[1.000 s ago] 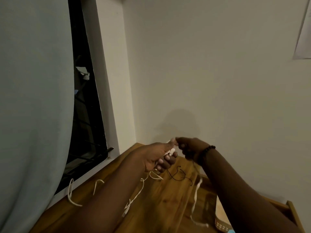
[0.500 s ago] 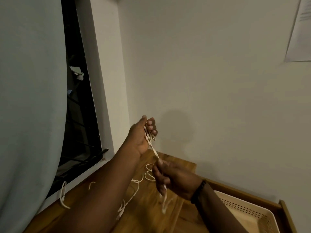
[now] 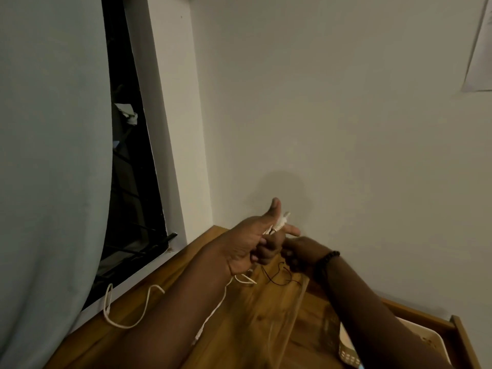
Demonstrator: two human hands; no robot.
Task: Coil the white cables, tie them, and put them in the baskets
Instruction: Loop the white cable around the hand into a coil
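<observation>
My left hand [image 3: 253, 243] is raised above the wooden table [image 3: 239, 328], thumb up, closed on a white cable [image 3: 279, 225] whose plug end sticks out past the fingers. Close against it on the right, my right hand [image 3: 298, 253], with a dark bead bracelet at the wrist, pinches the same cable; a blurred strand [image 3: 290, 315] streams down from it. A thin black tie [image 3: 277, 278] lies on the table under the hands. More white cable [image 3: 125, 323] loops over the table's left side. A cream perforated basket [image 3: 431, 342] shows at lower right, mostly behind my right arm.
A pale curtain [image 3: 48, 155] hangs at the left beside a dark window [image 3: 130, 182] with bars. The white wall [image 3: 319, 115] stands right behind the table. A sheet of paper [image 3: 479, 49] is stuck on it at upper right. A raised wooden rim [image 3: 458, 331] edges the table on the right.
My right hand came up from lower down the cable to meet my left hand. The left hand dropped slightly. The hanging strand swings, blurred.
</observation>
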